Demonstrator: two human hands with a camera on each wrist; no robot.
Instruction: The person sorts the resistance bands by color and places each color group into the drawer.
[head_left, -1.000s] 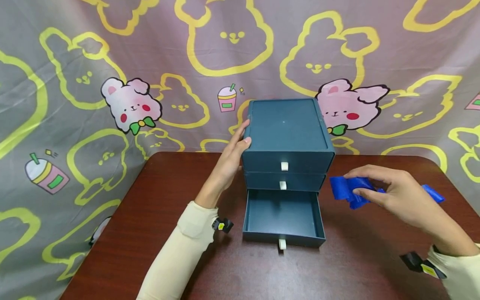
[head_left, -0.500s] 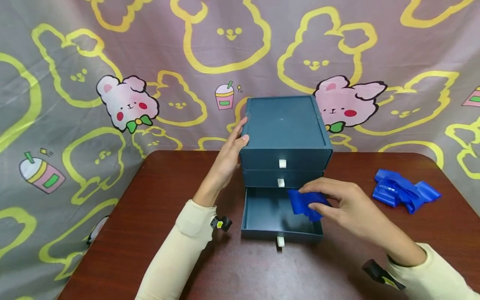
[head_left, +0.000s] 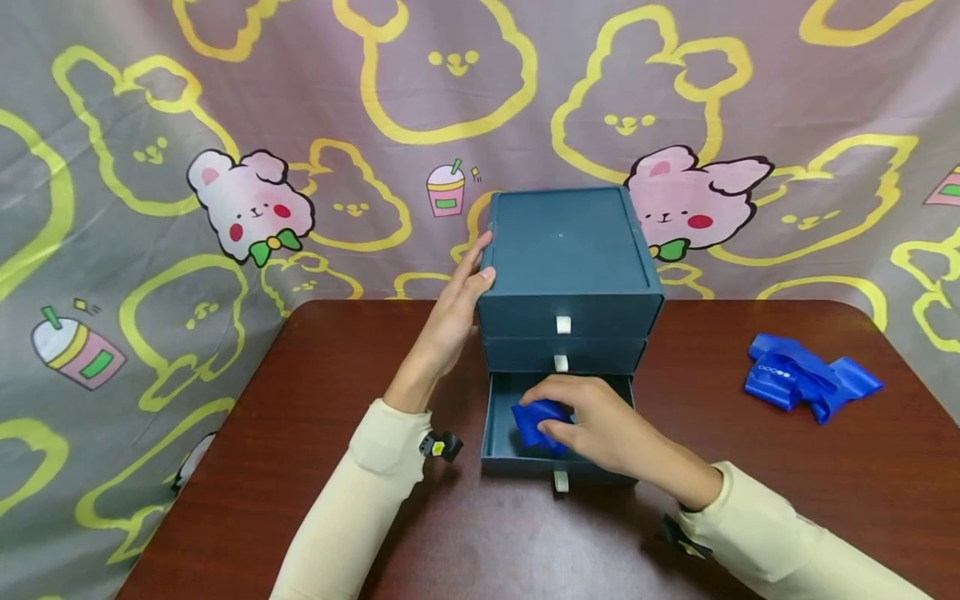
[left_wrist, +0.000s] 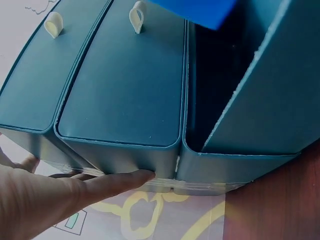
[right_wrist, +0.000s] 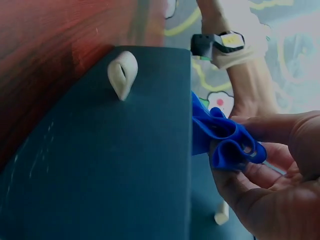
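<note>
A dark teal three-drawer box (head_left: 566, 242) stands on the table, its bottom drawer (head_left: 517, 468) pulled out. My left hand (head_left: 448, 321) rests along the box's left side; in the left wrist view, a straight finger (left_wrist: 122, 182) lies against that side. Over the open drawer, my right hand (head_left: 603, 421) pinches a folded blue exercise band (head_left: 538, 425) between thumb and fingers. The right wrist view shows the band's looped layers (right_wrist: 225, 137) beside the drawer front (right_wrist: 115, 150). The right hand hides much of the drawer's inside.
A second blue exercise band (head_left: 806, 375), with small white marks, lies loosely folded on the brown table (head_left: 750, 450) to the right. White pull tabs (head_left: 562, 325) stick out from the drawer fronts. A patterned cloth (head_left: 337, 92) hangs close behind the table.
My right hand has carried the blue exercise band leftward from the table's right side to over the open bottom drawer. My left hand stays at the box's side.
</note>
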